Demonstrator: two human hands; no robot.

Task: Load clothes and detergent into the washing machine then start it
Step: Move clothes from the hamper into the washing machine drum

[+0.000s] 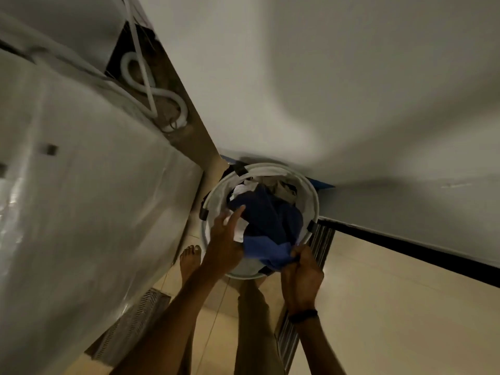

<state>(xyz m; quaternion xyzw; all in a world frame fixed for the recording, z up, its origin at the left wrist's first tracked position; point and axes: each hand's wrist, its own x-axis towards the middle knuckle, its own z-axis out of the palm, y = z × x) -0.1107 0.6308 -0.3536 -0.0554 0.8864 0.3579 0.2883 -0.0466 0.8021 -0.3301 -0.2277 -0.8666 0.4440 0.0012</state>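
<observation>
The clothes [266,220], a heap of dark blue, lighter blue and white pieces, fill a round white laundry basket [311,196] standing on the floor against the wall. The right hand [303,269] is clenched on the lighter blue cloth [266,251] at the basket's 5 o'clock rim, so it is the nearer one. The left hand [226,239] hovers with fingers spread and released at 8 o'clock, the heap lying toward 1 o'clock from it. The covered washing machine [81,185] stands at 9 o'clock of the basket; likely the lift goes that way.
</observation>
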